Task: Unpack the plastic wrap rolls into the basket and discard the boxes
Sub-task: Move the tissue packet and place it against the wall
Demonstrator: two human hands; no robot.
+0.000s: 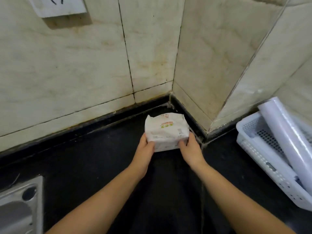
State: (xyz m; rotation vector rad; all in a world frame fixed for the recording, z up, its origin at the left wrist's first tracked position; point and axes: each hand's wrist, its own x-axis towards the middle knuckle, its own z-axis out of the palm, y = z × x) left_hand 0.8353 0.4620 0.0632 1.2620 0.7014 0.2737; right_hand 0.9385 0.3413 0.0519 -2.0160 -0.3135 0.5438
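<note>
A white, crumpled cardboard box (166, 130) with small green and orange print lies on the black countertop (94, 159), close to the tiled corner. My left hand (145, 147) grips its near left edge and my right hand (190, 147) grips its near right edge. At the far right stands a white perforated plastic basket (263, 159). Plastic wrap rolls (290, 132) lie in it, one long white roll sticking out over the rim. I cannot tell what is inside the box.
Cream marble-look tiled walls (84, 65) meet in a corner just behind the box. A metal sink edge (20, 203) shows at the bottom left. A white wall socket (59, 5) sits at the top left.
</note>
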